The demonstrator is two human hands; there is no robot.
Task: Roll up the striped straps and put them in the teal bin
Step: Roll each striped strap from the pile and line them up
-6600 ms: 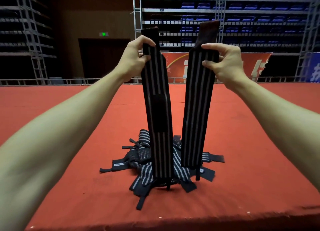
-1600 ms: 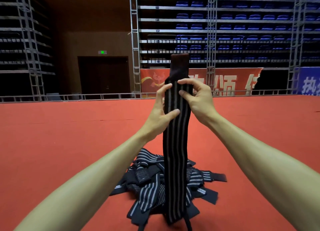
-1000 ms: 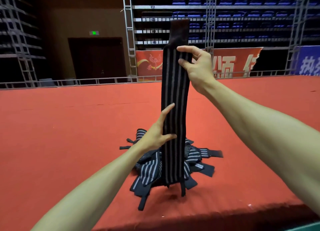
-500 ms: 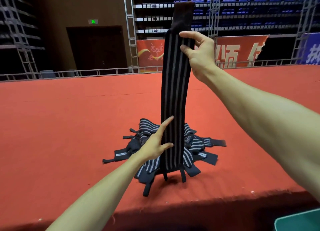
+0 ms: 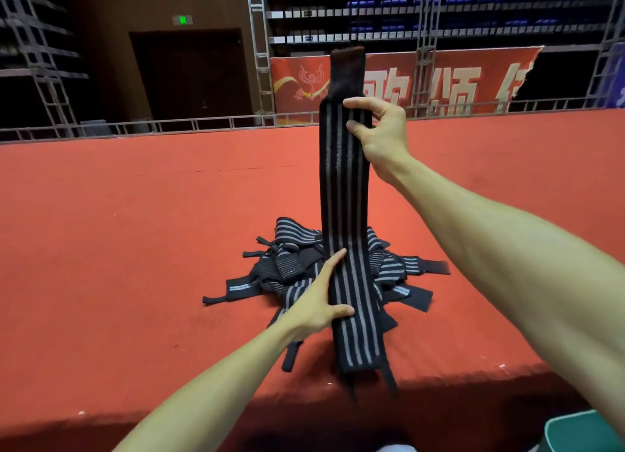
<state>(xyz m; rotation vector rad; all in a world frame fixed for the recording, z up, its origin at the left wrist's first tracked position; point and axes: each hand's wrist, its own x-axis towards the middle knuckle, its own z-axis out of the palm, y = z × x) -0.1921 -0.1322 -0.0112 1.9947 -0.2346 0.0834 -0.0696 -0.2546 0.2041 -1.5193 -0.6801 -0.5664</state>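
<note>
Up at 1 o'clock from frame centre, thumb and forefinger [image 5: 355, 126] of the right hand [image 5: 378, 132] pinch the striped strap [image 5: 341, 198] just under its plain dark end tab; the other fingers are loosely curled, off the cloth. Down at 6 o'clock along the same strap is the left hand [image 5: 318, 307]: forefinger straight up the strap's left edge, thumb laid across its front, the two spread apart. Its remaining fingers are hidden, cannot tell if they wrap behind. Strap hangs upright and flat between both hands, lower end with two thin tails dangling in front of the near edge of the red carpet [image 5: 118, 248]. Behind it, at 11 o'clock from the left hand, the pile of loose straps [image 5: 291, 265] lies on the carpet, none visibly rolled. Only a corner of the teal bin [image 5: 585, 431] shows at 5 o'clock of frame, below the carpet edge, well apart from both hands, contents not visible. Step judged: flattening the strap ahead of rolling, roll not started. Next move likely needs one end folded over on itself, then wound tight with the stripes in line while the other hand feeds under light tension; slack would give a loose, crooked roll. After that, carry it to the bin at 5 o'clock
</note>
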